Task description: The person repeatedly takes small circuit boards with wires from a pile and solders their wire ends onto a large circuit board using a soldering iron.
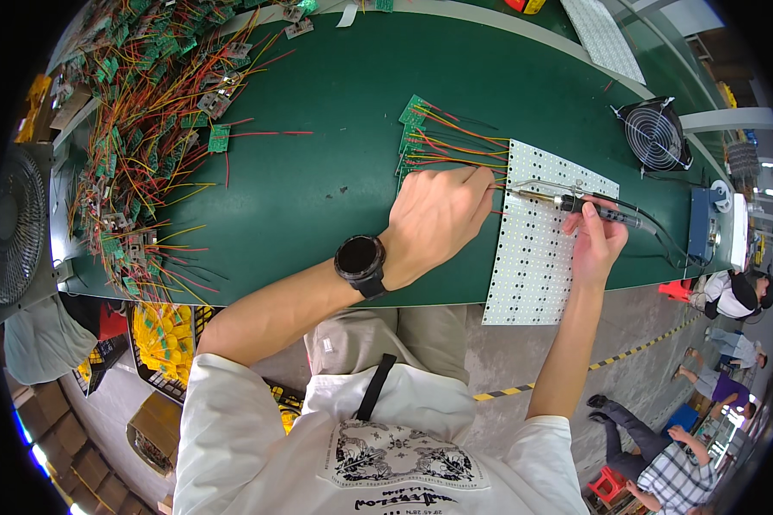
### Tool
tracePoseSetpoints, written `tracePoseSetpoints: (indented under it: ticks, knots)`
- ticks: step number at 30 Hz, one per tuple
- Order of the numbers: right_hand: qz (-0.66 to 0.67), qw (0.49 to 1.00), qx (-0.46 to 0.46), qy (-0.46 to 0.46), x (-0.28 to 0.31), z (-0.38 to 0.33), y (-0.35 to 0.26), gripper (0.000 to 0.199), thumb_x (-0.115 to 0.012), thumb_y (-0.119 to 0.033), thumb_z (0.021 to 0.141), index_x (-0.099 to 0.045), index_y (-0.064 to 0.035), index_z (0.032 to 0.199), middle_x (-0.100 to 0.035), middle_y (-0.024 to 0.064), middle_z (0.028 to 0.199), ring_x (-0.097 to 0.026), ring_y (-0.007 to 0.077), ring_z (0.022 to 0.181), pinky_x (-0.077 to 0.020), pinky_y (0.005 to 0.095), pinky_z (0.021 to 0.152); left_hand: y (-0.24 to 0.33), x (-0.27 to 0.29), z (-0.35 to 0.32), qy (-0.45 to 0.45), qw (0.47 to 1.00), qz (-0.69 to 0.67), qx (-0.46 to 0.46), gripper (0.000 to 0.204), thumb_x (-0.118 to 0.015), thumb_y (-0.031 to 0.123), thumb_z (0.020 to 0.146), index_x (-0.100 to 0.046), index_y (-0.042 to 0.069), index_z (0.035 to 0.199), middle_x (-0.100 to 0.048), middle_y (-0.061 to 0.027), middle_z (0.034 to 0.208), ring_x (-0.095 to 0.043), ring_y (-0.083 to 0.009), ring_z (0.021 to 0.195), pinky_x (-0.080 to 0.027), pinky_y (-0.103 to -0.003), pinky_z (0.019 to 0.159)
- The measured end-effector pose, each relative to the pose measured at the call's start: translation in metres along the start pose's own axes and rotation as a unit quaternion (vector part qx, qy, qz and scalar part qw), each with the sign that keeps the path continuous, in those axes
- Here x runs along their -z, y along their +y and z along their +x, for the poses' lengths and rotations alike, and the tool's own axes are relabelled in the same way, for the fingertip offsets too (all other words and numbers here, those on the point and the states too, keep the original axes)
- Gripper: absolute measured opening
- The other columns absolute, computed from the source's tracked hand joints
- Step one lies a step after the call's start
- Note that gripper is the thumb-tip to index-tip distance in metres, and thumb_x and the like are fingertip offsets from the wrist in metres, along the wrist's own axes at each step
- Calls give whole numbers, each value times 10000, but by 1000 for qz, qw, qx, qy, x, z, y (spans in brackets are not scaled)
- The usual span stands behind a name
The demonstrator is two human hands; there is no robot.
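My left hand, with a black watch on its wrist, pinches a thin wire at the left edge of a white perforated LED board. Its fingertips hide most of that wire. In my right hand is a soldering iron, a thin metal tube running along it. The iron's tip points left and lies close to my left fingertips, over the board's edge. Small green circuit boards are lined up beyond my left hand. Their red, yellow and black wires reach right to the board's edge.
A tangled heap of wired circuit boards covers the green table's left end. A small black fan and a blue box stand at the right. Left of the table is a larger fan. Other people sit farther off, lower right.
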State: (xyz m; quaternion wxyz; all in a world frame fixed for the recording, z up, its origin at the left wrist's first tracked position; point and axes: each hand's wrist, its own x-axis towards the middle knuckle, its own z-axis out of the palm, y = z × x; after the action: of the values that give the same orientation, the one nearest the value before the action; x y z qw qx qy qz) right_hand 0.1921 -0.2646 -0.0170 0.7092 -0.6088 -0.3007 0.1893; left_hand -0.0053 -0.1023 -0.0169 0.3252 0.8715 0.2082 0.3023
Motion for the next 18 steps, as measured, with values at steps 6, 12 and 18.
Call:
tracePoseSetpoints:
  ticks: [6,12,18]
  knots:
    - [-9,1000,-5,-15,2,0,1,173,-641,-46,879,-629,75,1002,-638,132,693,-590,185,549,-458,284,522,-2,-1,0,-8,1000,4,2,26,-638,40,803,-626,28,823,-630,-110,671,-605,-314,554,-473,-387,495]
    - [-9,1000,-9,-11,5,0,3,175,-641,-51,880,-627,75,1001,-641,131,690,-593,185,549,-460,286,516,0,0,0,-12,1000,3,9,31,-639,42,803,-628,25,826,-637,-115,681,-610,-318,563,-478,-389,502]
    - [15,1000,-11,13,8,0,5,185,-639,-62,880,-619,73,1004,-660,139,789,-593,186,546,-456,295,494,-1,-1,0,-8,1000,0,3,28,-637,43,806,-632,27,828,-644,-117,689,-615,-317,570,-482,-392,505]
